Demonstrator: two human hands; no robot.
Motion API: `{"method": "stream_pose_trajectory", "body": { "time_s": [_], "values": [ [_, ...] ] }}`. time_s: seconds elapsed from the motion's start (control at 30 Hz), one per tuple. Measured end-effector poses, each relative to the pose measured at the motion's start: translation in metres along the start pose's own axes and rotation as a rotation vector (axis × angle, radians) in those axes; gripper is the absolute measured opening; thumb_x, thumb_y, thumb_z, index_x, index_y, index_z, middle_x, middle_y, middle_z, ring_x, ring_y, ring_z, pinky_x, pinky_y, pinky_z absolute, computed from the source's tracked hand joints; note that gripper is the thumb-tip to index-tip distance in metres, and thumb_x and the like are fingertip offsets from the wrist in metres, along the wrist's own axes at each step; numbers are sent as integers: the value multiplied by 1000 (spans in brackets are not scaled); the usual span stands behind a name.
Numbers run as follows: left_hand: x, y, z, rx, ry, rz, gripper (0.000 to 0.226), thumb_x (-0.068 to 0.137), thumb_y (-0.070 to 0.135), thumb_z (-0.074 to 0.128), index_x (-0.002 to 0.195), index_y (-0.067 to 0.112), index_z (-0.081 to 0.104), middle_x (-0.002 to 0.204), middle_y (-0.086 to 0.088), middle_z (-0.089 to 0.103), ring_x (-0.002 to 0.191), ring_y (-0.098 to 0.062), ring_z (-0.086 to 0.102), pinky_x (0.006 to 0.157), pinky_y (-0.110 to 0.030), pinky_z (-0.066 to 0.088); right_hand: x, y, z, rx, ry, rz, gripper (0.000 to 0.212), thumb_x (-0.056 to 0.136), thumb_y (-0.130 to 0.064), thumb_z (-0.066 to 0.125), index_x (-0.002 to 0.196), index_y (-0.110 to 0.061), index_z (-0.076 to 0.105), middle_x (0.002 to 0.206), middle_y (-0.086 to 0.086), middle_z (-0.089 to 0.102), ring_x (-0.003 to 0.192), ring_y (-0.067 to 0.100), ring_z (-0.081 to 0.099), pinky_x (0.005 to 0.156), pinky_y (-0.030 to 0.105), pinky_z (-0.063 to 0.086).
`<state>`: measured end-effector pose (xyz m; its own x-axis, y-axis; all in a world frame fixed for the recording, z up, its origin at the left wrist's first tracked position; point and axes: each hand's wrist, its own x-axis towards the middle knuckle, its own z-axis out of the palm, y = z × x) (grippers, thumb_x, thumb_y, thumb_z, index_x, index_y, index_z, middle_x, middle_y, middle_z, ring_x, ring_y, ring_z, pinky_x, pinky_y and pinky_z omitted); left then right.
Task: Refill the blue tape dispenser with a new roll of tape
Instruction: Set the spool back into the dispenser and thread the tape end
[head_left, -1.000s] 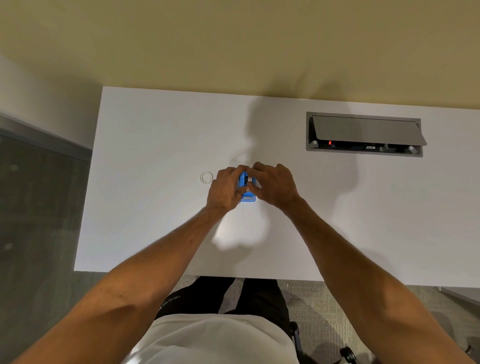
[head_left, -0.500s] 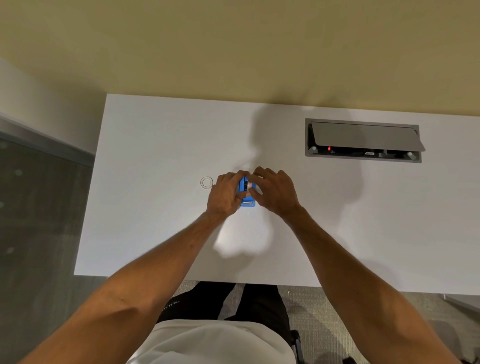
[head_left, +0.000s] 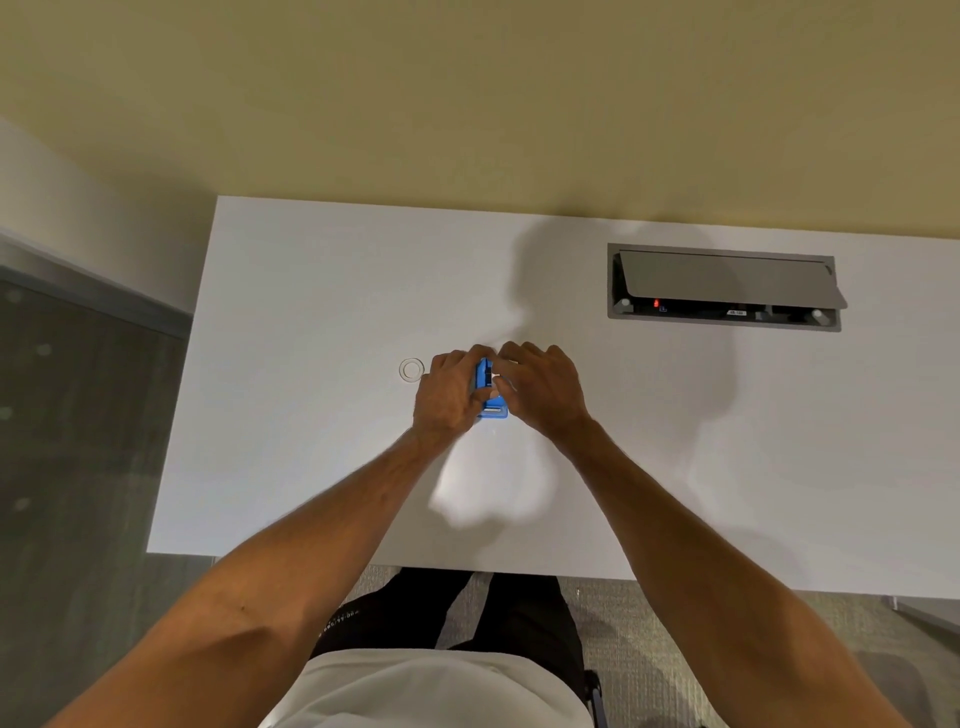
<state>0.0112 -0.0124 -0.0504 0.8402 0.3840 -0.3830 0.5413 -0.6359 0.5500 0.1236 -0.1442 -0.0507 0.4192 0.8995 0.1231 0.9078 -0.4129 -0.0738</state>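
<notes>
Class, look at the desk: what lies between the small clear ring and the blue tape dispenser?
In the head view, only the left hand, gripping the blue tape dispenser, lies between it and the clear ring.

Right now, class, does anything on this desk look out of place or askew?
The grey hatch lid, far right, stands open and tilted, one corner overhanging its frame. A clear ring lies loose beside the left hand.

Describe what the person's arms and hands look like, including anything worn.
The left arm and right arm are bare to the frame's edge, no sleeves showing. The left hand and right hand wear no gloves; no watch, ring or bracelet is visible.
</notes>
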Motion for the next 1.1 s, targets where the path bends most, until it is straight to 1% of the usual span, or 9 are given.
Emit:
{"method": "stream_pose_trajectory", "body": {
  "time_s": [0.13,0.3,0.37,0.47,0.6,0.7,0.9,1.03,1.1],
  "values": [
    [1,3,-1,19,-1,-13,51,102,40,66,147,20,57,132,-6,72,128,-29,63,113,-46,53,-1,0,-1,28,21,-6,27,77,-38,91,86,-16,79,84,0,79,57,16,67,53,24,46],
    [0,4,-1,23,11,-40,52,98,36,71,146,21,58,131,-6,72,131,-31,60,108,-47,56,2,-2,1,20,50,-17,28,71,-32,95,74,-16,73,69,0,71,50,15,59,50,24,38],
    [1,5,0,23,17,-39,52,97,35,72,145,20,59,130,-6,73,129,-31,61,108,-46,56,2,-2,4,40,70,-45,29,72,-34,95,79,-14,75,73,1,74,52,15,62,51,24,40],
    [0,6,1,12,26,-47,51,97,34,72,144,19,59,128,-6,73,128,-31,62,108,-45,56,1,-1,7,53,71,-86,33,76,-38,93,90,-13,78,82,2,77,57,16,67,54,28,51],
    [0,5,2,9,32,-48,53,96,34,72,145,17,59,127,-7,73,127,-30,61,106,-44,55,3,-2,8,58,46,-91,29,85,-37,87,95,-11,77,83,3,76,59,16,67,55,31,56],
    [0,4,1,3,23,-44,53,95,33,72,144,19,59,126,-6,73,127,-31,61,106,-45,55,4,1,7,42,10,-109,24,88,-32,84,98,-11,76,86,3,74,60,16,65,56,33,55],
    [4,2,0,17,6,-44,51,97,39,73,144,24,58,129,-5,73,129,-30,61,108,-45,55,6,10,-2,27,-62,-117,12,87,-23,82,94,-16,76,76,0,70,55,18,62,56,30,49],
    [6,1,0,28,-10,-51,52,99,39,72,146,21,57,133,-5,72,132,-29,61,114,-44,53,11,11,1,86,-131,-178,21,96,-27,75,110,-11,75,96,5,77,72,21,71,69,34,54],
    [6,1,0,28,-12,-53,54,98,38,72,146,19,57,134,-6,72,132,-29,61,115,-43,52,12,11,2,63,-142,-187,23,97,-27,73,113,-10,73,98,5,76,72,21,70,70,34,53]
  ]
}}
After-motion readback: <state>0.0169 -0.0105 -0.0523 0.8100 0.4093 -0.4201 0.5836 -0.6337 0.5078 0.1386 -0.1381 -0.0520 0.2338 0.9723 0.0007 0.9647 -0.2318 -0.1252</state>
